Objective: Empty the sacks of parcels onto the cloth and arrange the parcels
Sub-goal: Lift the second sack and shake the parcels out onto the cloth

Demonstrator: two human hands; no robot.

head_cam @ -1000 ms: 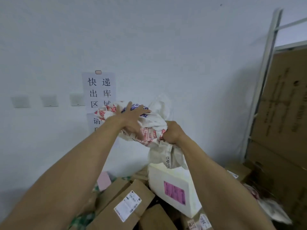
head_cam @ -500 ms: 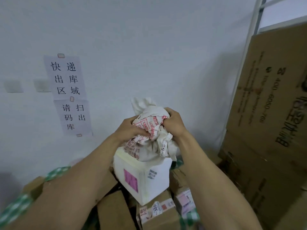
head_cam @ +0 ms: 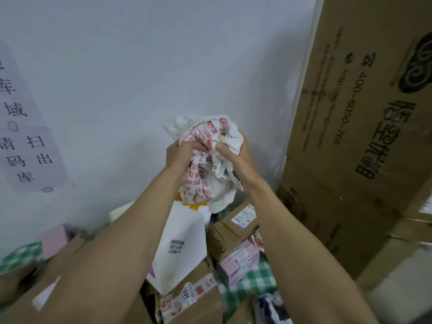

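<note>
Now your left hand [head_cam: 184,150] and right hand [head_cam: 230,152] clench the sack [head_cam: 205,160], bunched tighter than a second ago, seemingly emptied, above parcels [head_cam: 236,223] on the checked cloth [head_cam: 254,277]

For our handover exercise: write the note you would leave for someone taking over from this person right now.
Left hand and right hand: both shut on the crumpled white sack, held up above the pile.
Parcels: white box, brown cartons and a pink parcel lie heaped on the green checked cloth.
Done: this sack looks emptied.
Left: put the sack aside, arrange the parcels.
</note>
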